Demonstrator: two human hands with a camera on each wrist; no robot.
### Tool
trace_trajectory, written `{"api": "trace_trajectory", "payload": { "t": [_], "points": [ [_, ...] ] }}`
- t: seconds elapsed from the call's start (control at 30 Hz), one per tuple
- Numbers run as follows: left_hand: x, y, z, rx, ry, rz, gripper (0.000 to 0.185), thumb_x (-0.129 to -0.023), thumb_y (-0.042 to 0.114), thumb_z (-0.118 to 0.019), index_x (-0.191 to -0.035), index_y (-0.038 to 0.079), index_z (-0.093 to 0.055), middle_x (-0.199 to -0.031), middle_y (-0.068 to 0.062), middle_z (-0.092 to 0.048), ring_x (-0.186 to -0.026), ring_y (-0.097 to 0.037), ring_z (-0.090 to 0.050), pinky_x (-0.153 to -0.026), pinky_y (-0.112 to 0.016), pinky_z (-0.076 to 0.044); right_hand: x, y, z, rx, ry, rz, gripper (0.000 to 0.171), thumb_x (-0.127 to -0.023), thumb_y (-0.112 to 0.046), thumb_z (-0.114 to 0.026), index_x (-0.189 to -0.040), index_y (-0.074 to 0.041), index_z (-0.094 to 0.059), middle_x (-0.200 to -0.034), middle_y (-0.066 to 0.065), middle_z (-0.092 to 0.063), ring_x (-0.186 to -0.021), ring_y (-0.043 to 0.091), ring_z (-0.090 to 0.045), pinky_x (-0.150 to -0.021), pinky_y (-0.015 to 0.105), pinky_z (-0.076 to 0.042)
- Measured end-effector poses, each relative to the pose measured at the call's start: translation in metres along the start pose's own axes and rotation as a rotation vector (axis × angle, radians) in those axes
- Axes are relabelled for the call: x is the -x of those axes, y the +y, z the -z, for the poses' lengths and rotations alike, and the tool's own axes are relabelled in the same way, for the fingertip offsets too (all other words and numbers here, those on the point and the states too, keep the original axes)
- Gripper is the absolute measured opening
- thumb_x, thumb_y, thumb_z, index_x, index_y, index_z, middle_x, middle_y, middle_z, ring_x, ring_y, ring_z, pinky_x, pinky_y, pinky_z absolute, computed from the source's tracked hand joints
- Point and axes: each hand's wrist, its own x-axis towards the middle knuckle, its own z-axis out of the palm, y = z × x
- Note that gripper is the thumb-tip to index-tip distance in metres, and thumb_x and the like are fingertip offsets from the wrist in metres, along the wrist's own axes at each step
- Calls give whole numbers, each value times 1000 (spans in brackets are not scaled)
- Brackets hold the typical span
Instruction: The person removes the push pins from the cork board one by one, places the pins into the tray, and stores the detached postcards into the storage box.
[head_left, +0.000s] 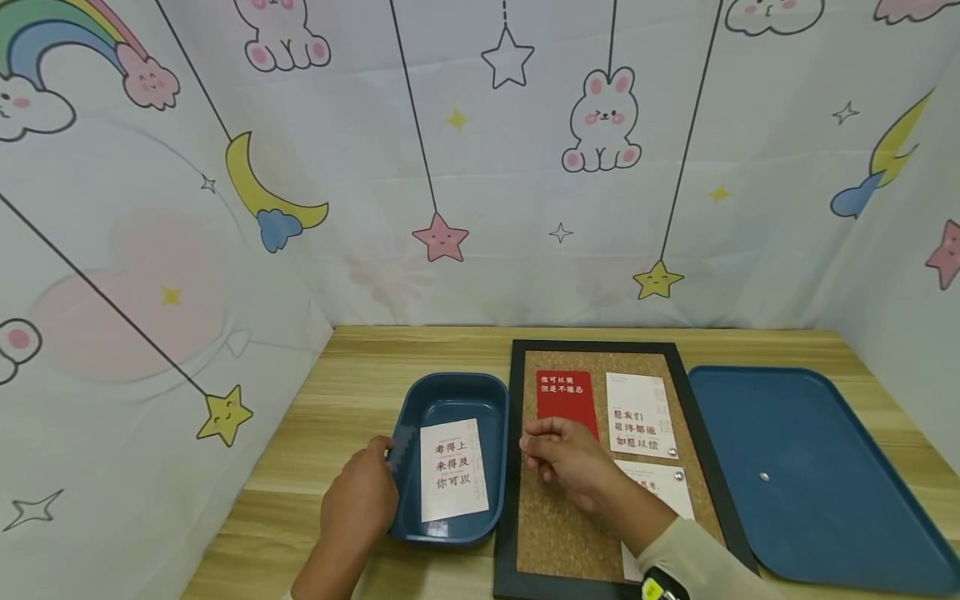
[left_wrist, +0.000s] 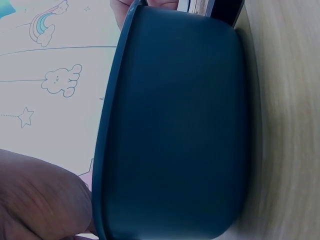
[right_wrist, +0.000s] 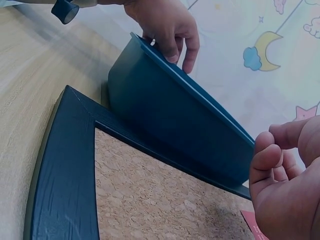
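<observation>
While the left hand (head_left: pixel 363 492) grips the rim of the blue bin (head_left: pixel 457 387), the right hand (head_left: pixel 570 462) hovers above the corkboard (head_left: pixel 558 546), thumb and forefinger together (whether they pinch anything cannot be told). One white card (head_left: pixel 453 498) lies in the bin; the red card (head_left: pixel 566 400) lies on the corkboard. The step appears to be card transfer, direction undetermined; the next move probably calls for a steady bin and fingertip precision.

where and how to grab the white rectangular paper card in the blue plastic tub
Pinch the white rectangular paper card at its right edge, nearest the right hand, probably best from above: the card is thin, and the walls of the blue plastic tub surround it, leaving the top open.
</observation>
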Motion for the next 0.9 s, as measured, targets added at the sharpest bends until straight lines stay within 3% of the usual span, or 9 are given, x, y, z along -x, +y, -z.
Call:
{"api": "trace_trajectory", "payload": {
  "t": [0.43, 0.7, 0.9],
  "points": [
    [-1, 2, 3, -4, -29, 10, 31, -99, 5, -58, -129, 4, -63, -102, -18, -71, -86, -35, -70, -64, -52, -54, 3, 1, 7, 17, 16, 6, 35, -99, -9, -67, -127, 9, -55, -99, 20, -68, -75, 17, -63, -59, 24, -47],
    [1, 0, 2, 12, 1, -15, 33, -97, 12, -64, -129, 4, -64, -105, -18, -70, -88, -36, -70, -64, -52, -54, 5, 0, 13, 24, 42, -7, 40, -95, -16, -73, -124, 6, -56, -102, 22, -67, -79, 20, -63, -60, 24, -47],
    [3, 2, 1, 4, 18, -30, 36, -96, 17, -68, -129, 1, -64, -115, -22, -66, -96, -38, -69, -73, -55, -55, 6, -2, 18, 22, 55, -12, 34, -97, -12, -70, -123, 5, -56, -102, 20, -68, -77, 18, -63, -59, 25, -46]
  ]
}}
